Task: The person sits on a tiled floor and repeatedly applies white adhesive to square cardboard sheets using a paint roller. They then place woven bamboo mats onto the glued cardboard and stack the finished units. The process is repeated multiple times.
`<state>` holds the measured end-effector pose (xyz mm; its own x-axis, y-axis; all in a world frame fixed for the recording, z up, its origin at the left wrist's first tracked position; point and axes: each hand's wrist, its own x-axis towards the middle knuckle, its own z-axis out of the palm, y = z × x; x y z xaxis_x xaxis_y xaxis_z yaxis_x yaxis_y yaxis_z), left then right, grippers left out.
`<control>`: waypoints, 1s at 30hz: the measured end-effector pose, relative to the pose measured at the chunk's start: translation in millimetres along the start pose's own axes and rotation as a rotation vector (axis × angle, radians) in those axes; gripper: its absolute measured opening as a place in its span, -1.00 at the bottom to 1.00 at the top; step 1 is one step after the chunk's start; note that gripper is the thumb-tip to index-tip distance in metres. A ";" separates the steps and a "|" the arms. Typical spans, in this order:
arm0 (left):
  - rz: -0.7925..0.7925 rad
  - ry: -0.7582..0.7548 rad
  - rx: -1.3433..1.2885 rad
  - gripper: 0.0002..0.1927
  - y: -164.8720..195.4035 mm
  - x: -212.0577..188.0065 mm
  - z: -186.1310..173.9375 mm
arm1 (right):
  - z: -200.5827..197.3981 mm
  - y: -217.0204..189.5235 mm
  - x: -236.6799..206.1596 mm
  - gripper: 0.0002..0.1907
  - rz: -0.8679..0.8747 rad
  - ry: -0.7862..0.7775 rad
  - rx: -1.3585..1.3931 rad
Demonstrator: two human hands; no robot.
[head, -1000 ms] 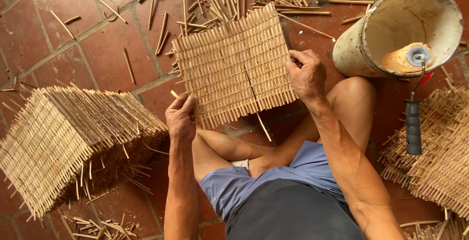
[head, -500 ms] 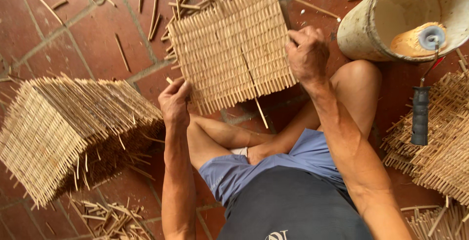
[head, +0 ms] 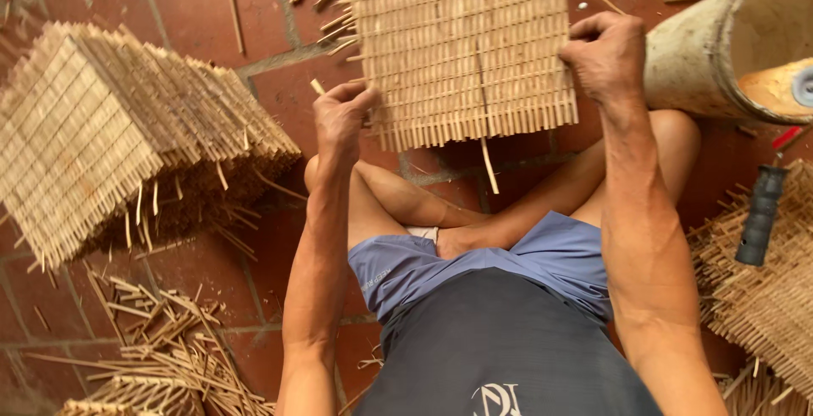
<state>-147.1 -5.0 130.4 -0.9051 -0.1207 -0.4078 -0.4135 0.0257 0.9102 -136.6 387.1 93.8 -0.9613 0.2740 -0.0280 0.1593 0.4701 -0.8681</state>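
Bamboo mat flat on floor ahead of knees; left hand fingers pinch near corner, right hand fingers clamp right edge.

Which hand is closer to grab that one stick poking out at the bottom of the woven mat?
Probably the left hand. It grips the woven mat at its lower left corner, near the bottom edge where the loose stick hangs down. The right hand holds the right edge higher up, farther from the stick.
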 end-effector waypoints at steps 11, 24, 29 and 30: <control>-0.022 0.006 -0.121 -0.81 -16.7 22.6 -13.1 | 3.9 -24.3 4.5 -0.81 0.088 -0.045 -0.020; -0.070 -0.012 -0.134 -0.78 -52.3 -40.7 -37.1 | 18.5 -15.4 -110.0 -0.85 0.073 0.110 0.031; -0.037 0.015 -0.204 -0.78 -63.5 -47.7 -34.8 | 32.7 -4.3 -120.2 -0.83 0.100 0.190 0.175; -0.017 0.012 -0.188 -0.78 -65.1 -47.1 -34.9 | 35.7 -1.9 -121.5 -0.83 0.077 0.211 0.182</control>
<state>-74.1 -35.6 92.9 -0.8965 -0.1317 -0.4229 -0.4014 -0.1623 0.9014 -28.1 323.0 81.1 -0.8770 0.4803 -0.0101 0.1687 0.2882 -0.9426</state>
